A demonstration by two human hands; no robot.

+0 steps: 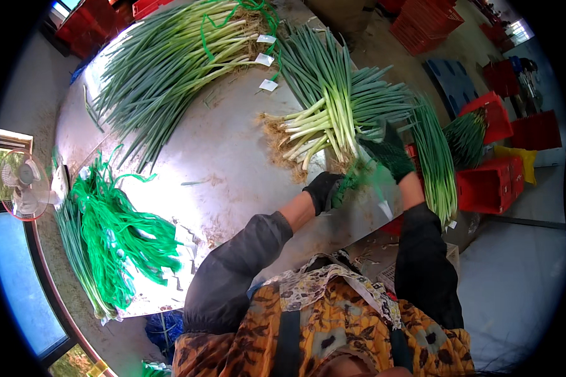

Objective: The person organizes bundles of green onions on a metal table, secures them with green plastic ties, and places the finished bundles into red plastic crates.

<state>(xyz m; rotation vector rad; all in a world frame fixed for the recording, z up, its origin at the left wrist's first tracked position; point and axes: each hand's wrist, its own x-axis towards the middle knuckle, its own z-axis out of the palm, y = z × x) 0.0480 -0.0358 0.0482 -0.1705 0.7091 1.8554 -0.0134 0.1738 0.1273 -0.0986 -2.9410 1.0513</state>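
My left hand (324, 191), in a black glove, is closed on a bunched green mesh net (360, 174) near the table's front edge. To its right is my right hand (388, 152), in a dark glove, beside the net and the spring onion stalks. Its fingers are partly hidden, and I cannot tell their grip. Blurred mesh with a white tag (385, 208) hangs below and between the hands. Just beyond them lies a pile of spring onions (336, 119), some stalks crossing others, with brown roots toward me and to the left.
A larger spring onion heap (170, 69) with green ties and white tags lies far left. Green mesh nets (122, 232) cover more onions at the near left of the metal table (233, 132). Onions (435, 166) and red crates (487, 188) stand right. A fan (25, 176) is left.
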